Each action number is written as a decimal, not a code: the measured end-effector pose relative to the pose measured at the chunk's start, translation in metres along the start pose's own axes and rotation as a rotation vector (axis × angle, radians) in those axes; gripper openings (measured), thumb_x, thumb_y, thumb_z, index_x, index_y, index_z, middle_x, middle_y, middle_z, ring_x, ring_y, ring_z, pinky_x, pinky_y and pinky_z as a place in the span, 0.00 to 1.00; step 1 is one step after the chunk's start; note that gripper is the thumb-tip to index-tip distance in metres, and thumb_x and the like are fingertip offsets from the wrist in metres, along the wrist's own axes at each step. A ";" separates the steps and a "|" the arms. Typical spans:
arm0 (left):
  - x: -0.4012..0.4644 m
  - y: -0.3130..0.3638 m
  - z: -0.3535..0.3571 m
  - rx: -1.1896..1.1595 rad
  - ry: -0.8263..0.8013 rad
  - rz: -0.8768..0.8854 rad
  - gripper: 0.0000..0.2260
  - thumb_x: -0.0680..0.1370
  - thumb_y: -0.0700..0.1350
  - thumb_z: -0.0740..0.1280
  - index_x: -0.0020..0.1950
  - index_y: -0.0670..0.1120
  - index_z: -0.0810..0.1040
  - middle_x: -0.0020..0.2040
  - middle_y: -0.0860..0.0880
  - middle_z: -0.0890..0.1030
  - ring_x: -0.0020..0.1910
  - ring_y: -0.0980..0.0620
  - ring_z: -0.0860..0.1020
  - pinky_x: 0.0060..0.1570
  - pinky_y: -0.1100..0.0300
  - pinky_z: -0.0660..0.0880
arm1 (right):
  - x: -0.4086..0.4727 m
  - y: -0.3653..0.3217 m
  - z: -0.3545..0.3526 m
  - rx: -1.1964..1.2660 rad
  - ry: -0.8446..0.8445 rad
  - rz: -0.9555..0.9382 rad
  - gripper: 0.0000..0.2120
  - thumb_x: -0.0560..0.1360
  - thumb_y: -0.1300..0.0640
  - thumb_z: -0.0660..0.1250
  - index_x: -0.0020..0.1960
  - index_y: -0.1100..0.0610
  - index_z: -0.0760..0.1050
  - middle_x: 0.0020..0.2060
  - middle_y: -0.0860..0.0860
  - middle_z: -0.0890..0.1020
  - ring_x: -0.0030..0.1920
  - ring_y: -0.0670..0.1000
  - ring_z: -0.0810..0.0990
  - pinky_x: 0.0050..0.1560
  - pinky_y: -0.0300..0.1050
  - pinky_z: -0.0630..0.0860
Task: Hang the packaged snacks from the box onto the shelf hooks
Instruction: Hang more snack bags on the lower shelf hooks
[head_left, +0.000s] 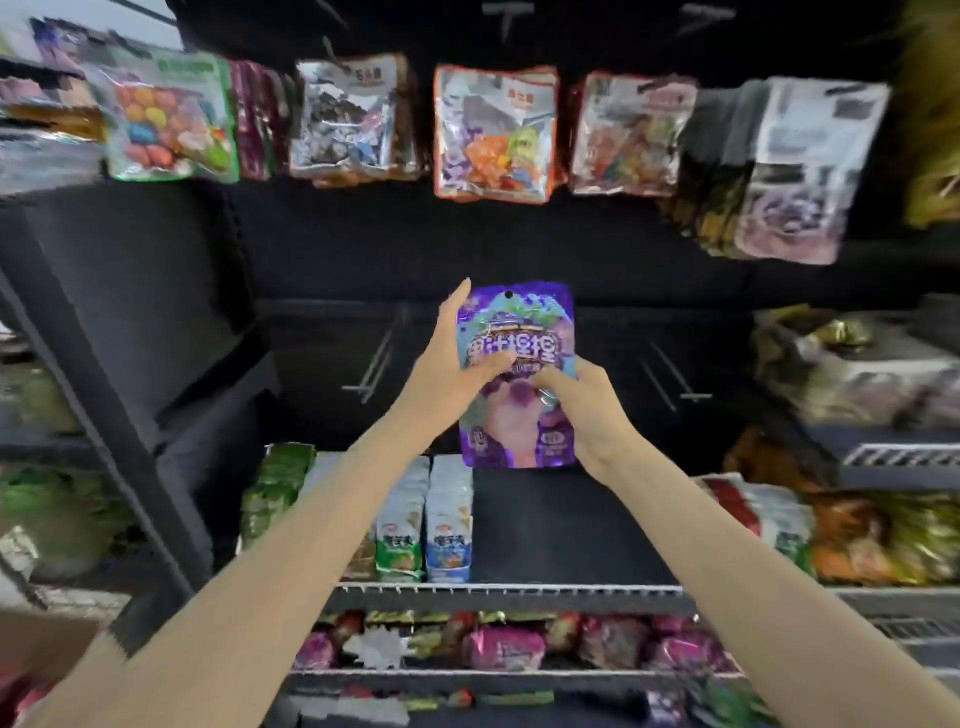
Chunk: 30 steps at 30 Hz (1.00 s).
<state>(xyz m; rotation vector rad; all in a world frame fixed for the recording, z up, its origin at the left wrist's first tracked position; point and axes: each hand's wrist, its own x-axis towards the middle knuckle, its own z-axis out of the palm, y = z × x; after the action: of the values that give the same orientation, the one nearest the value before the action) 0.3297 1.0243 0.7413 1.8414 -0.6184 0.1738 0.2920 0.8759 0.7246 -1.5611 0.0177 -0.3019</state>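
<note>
- Purple snack bag (517, 374): held upright in front of the dark back panel of the shelf (332, 249), between the row of hanging bags above and the packets standing on the wire shelf below. A small round hang hole shows near its top edge.
- Left hand (457, 358): grips the bag's left edge, thumb curled across the front, fingers reaching up along the side.
- Right hand (582, 405): pinches the bag's lower right part, fingers bent over the front.
- Two bare metal hooks (371, 364) jut from the back panel, one on each side of the bag, neither touching it.
- Hanging bags (496, 132): a row of colourful packs along the top, blurred.
- Green and blue packets (426, 525) stand just below the left forearm.
</note>
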 end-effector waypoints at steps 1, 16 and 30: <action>0.001 -0.001 0.020 -0.025 -0.037 0.016 0.37 0.74 0.45 0.71 0.75 0.58 0.53 0.68 0.55 0.71 0.63 0.58 0.73 0.66 0.51 0.69 | -0.004 0.003 -0.019 0.021 0.010 0.011 0.09 0.75 0.69 0.61 0.41 0.59 0.77 0.30 0.48 0.82 0.31 0.44 0.80 0.32 0.36 0.75; -0.018 -0.033 0.266 -0.145 0.061 -0.205 0.37 0.72 0.34 0.71 0.74 0.57 0.61 0.55 0.61 0.76 0.53 0.61 0.79 0.54 0.59 0.77 | -0.003 0.105 -0.231 -0.059 0.100 0.085 0.10 0.78 0.54 0.65 0.40 0.55 0.79 0.36 0.50 0.85 0.39 0.50 0.84 0.42 0.47 0.80; 0.012 -0.054 0.285 -0.033 0.164 -0.335 0.40 0.72 0.34 0.71 0.76 0.57 0.57 0.59 0.48 0.79 0.56 0.53 0.79 0.57 0.49 0.76 | 0.052 0.121 -0.238 -0.291 -0.003 -0.170 0.12 0.78 0.62 0.64 0.55 0.46 0.73 0.48 0.43 0.80 0.51 0.45 0.81 0.48 0.48 0.81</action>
<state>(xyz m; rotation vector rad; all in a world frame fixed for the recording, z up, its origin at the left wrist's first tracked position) 0.3153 0.7720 0.5983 1.8477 -0.1933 0.0896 0.3163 0.6300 0.6107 -1.8566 -0.0769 -0.4460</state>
